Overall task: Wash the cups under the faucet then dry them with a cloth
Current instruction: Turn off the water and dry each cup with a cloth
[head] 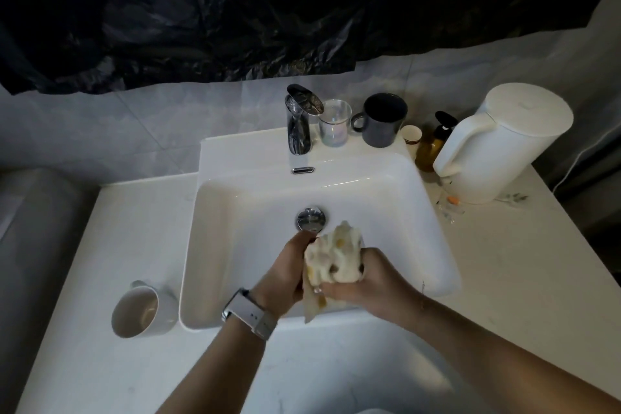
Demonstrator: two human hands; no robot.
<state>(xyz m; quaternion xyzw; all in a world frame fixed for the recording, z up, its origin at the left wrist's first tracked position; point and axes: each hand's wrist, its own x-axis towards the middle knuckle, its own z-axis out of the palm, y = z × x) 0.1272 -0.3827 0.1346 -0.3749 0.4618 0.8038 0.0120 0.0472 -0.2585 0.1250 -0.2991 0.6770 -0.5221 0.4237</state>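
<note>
We are looking down at a white rectangular ceramic sink (433,245) set on a white stone surface (100,363), and we are seeing both hands working over its near half, toward six o'clock of the round chrome drain plug (311,219). Between them a crumpled cream cloth with yellow spots (336,262) is being held; whether a cup is wrapped inside it we cannot tell. The left hand (285,274), a pale grey watch (250,312) sitting on its wrist, is closing around the cloth's left side, and the right hand (366,282) is gripping the cloth's right side and lower edge, with a corner of the fabric hanging down at six o'clock over the sink's front rim.

At twelve o'clock on the sink's back ledge a chrome faucet (299,121) is standing, and no stream is showing under it. Just beside it toward three o'clock a clear iridescent glass cup (334,123) is standing upright, then a dark blue mug (381,119), then a small paper cup (411,136). An amber pump bottle (431,144) and a tall white jug with a handle (497,144) are standing at about two o'clock. At eight o'clock on the surface, just beside the sink's outer wall, a white ceramic mug (141,311) is lying tilted with its mouth facing us
</note>
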